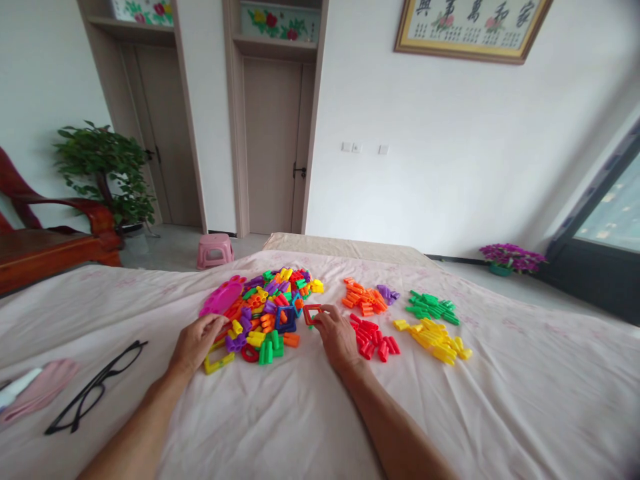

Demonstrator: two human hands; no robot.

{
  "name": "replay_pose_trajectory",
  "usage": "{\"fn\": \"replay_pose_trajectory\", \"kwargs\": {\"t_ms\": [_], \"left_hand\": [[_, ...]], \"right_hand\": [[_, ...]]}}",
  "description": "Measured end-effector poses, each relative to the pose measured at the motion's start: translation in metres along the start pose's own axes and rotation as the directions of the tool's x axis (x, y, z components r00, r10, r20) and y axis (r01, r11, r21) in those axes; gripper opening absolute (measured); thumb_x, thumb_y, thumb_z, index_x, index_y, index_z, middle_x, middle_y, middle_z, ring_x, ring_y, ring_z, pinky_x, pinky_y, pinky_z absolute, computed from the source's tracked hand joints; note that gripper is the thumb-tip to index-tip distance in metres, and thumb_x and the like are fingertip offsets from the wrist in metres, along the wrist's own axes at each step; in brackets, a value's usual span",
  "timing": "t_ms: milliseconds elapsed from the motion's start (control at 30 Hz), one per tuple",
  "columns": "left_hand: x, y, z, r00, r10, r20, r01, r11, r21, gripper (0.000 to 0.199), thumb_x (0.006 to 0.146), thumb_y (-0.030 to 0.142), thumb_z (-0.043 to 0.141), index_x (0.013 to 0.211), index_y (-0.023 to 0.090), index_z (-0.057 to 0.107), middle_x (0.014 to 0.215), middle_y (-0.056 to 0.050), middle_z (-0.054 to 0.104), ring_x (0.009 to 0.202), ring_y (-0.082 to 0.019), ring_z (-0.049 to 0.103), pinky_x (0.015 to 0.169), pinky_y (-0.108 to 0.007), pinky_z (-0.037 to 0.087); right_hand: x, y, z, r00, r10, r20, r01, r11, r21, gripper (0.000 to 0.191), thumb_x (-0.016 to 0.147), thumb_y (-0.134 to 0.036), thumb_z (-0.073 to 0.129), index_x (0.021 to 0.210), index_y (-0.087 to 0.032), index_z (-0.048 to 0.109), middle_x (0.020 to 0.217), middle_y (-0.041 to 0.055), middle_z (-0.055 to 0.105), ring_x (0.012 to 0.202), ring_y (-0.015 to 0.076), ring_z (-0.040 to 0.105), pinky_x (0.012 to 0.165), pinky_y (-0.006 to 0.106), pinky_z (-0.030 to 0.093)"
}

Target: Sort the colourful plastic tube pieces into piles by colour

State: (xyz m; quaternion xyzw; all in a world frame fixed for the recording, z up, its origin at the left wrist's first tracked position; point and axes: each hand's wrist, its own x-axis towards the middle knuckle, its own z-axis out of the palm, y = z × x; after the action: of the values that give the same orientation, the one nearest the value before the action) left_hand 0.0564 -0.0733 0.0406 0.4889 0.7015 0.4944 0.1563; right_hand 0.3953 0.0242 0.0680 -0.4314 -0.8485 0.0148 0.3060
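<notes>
A mixed pile of coloured plastic building pieces lies on the cloth in front of me. My right hand is at the pile's right edge, closed on a red square frame. At the left edge my left hand has its fingers pressed together against the pieces; what they grip is hidden. Below those fingertips lies a yellow angular frame. A blue square frame sits between the hands. Beyond my left hand is a magenta plate-like piece.
Sorted heaps lie to the right: orange, purple, green, red and yellow. Black glasses and a pink cloth lie at left. A pink stool stands past the covered surface.
</notes>
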Motion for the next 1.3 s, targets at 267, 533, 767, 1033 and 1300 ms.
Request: {"fn": "replay_pose_trajectory", "kwargs": {"t_ms": [267,533,767,1033,1300], "left_hand": [[-0.01,0.023,-0.004,0.969,0.224,0.105,-0.235,0.966,0.108,0.036,0.086,0.048,0.049,0.093,0.021,0.071,0.097,-0.004,0.075,0.092,-0.02,0.068,0.085,-0.028,0.051],[-0.031,0.09,0.03,0.982,0.19,0.008,-0.189,0.98,-0.068,0.039,0.088,0.048,0.048,0.1,0.017,0.069,0.092,-0.007,0.074,0.067,-0.016,0.065,0.066,-0.027,0.052],[-0.053,0.116,0.072,0.957,0.017,0.29,0.116,0.893,-0.435,0.062,0.075,0.048,0.068,0.127,0.015,0.057,0.11,-0.013,0.071,0.093,-0.023,0.069,0.074,-0.031,0.055],[-0.024,0.114,0.029,0.983,-0.091,0.157,0.155,0.869,-0.471,0.054,0.071,0.041,0.07,0.117,0.013,0.064,0.097,-0.008,0.074,0.086,-0.02,0.068,0.074,-0.029,0.052],[0.017,0.025,-0.055,0.941,-0.336,-0.031,0.321,0.92,-0.224,0.051,0.063,0.048,0.066,0.097,0.01,0.071,0.062,0.0,0.062,0.051,-0.009,0.045,0.047,-0.02,0.03]], "right_hand": [[-0.002,0.002,0.004,0.978,-0.114,-0.177,0.15,0.967,0.208,0.017,0.096,-0.03,0.05,0.099,-0.022,0.065,0.11,0.0069,0.062,0.095,0.0178,0.062,0.076,0.027,0.048],[-0.007,-0.021,0.0,0.913,-0.349,-0.212,0.375,0.922,0.099,0.014,0.095,-0.028,0.055,0.103,-0.023,0.065,0.114,0.008,0.063,0.099,0.0182,0.061,0.084,0.029,0.049],[-0.011,-0.036,0.0,0.856,-0.474,-0.209,0.484,0.875,-0.004,0.013,0.096,-0.026,0.054,0.103,-0.023,0.064,0.112,0.0068,0.066,0.091,0.0172,0.063,0.076,0.03,0.049],[-0.009,-0.034,0.006,0.915,-0.351,-0.201,0.386,0.905,0.176,0.033,0.094,-0.025,0.054,0.126,-0.023,0.055,0.128,0.0112,0.058,0.114,0.0216,0.056,0.092,0.037,0.051],[-0.003,-0.018,0.027,0.975,-0.198,-0.105,0.216,0.956,0.199,0.05,0.087,-0.009,0.048,0.135,-0.025,0.048,0.14,0.0105,0.049,0.128,0.0233,0.047,0.104,0.044,0.046]]}}
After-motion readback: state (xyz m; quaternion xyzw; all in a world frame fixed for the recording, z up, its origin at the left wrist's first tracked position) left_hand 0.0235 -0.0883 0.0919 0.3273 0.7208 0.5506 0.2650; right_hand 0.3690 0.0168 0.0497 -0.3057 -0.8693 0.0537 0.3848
